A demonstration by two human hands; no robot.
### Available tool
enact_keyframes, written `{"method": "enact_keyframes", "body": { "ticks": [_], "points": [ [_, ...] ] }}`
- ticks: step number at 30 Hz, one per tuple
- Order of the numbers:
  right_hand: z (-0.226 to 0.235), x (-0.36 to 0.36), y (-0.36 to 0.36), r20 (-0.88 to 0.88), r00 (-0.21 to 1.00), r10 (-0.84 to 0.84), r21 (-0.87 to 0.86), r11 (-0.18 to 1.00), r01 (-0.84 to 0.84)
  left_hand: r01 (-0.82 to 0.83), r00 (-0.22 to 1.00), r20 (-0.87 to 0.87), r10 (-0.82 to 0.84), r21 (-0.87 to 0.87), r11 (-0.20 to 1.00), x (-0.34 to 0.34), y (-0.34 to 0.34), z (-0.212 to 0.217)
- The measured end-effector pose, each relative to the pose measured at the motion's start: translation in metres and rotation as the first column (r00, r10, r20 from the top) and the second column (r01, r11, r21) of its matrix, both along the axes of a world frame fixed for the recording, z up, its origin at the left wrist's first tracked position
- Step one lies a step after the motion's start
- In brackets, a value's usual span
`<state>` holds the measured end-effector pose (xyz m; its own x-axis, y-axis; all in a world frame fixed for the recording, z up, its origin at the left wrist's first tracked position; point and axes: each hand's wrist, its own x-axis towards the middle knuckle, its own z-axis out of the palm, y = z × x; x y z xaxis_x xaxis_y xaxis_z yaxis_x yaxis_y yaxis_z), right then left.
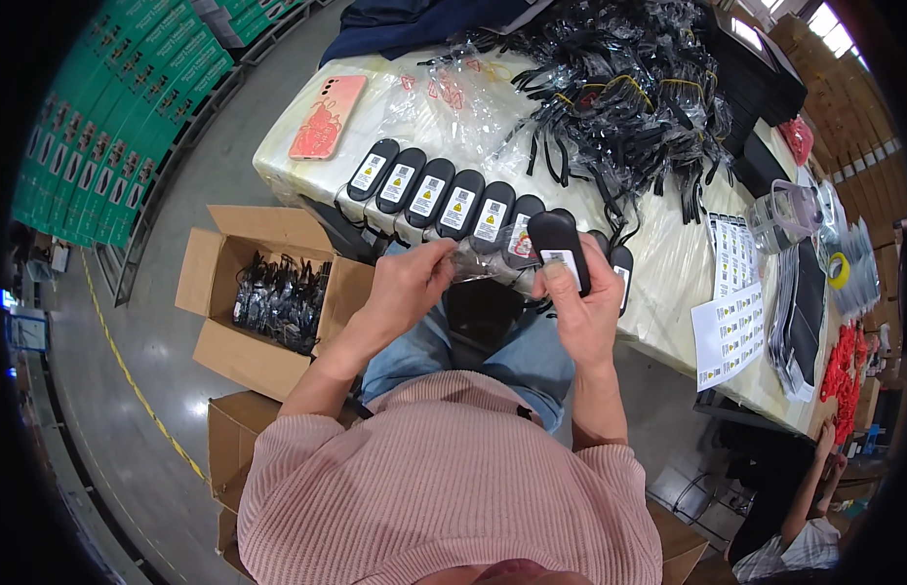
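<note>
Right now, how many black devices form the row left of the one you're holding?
6, along the near table edge, left to right: first, second, third, fourth, fifth, sixth beside the held device. Plastic partly covers the sixth; others may hide behind the right hand.

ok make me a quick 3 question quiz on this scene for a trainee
1. Multiple choice: which hand holds a black device with a white label?
a) the left one
b) the right one
c) neither

2. True or false: the pink phone lies on the table.

3. Fill the gap: seen from the phone, the sheets of labels lie toward the ____ side of the picture.

Key:
1. b, the right hand
2. true
3. right
</note>
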<state>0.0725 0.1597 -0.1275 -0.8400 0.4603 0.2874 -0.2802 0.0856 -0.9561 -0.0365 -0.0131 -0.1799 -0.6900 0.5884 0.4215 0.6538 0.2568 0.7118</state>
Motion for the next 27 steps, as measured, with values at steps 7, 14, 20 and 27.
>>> {"method": "enact_keyframes", "body": {
  "ticks": [7, 14, 20, 27],
  "points": [
    [-0.004, 0.004, -0.014, -0.148, 0.966, -0.211, 0.532, 0.807, 0.258, -0.212, 0.817, 0.576, -0.039, 0.363, 0.907, -0.007, 0.007, 0.008],
    [-0.038, 0.000, -0.042, 0.135, 0.990, -0.037, 0.531, 0.846, -0.040, -0.217, 0.735, 0.635, -0.238, 0.553, 0.804, 0.008, 0.029, 0.017],
    [-0.044, 0.001, -0.034, 0.205, 0.977, -0.067, 0.386, 0.922, -0.018, -0.077, 0.910, 0.403, -0.099, 0.399, 0.914, 0.019, 0.024, 0.011],
    [-0.039, 0.005, -0.034, 0.102, 0.985, 0.136, -0.168, 0.979, -0.118, -0.032, 0.955, 0.289, -0.066, 0.324, 0.945, 0.029, 0.026, 0.012]
  ]
}}
